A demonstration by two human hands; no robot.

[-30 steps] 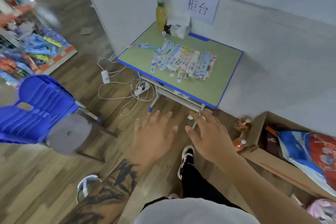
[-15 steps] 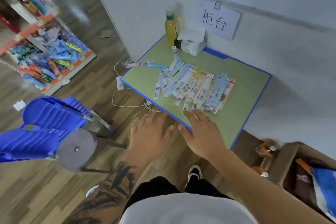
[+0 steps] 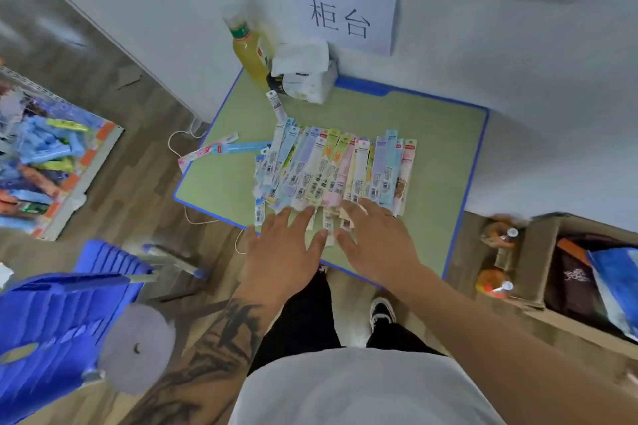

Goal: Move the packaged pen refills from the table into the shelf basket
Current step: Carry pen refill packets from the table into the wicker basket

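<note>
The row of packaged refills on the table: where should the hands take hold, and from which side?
Probably the near ends of the packaged refills, from the table's front edge. The strips lie side by side pointing toward the person, ends overhanging unevenly, with the left hand and right hand spread open there.

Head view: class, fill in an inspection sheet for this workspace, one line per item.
Surface: green table with blue edge, against the wall.
Job's things: packaged pen refills fanned in a row; shelf basket at left holds more packs.
Clutter: juice bottle, tissue box, two loose packs.
Hands: left hand and right hand open, fingers reaching the row's near ends.
Cables: white cable on the floor.
Surroundings: blue chair, cardboard box, paper sign.
</note>
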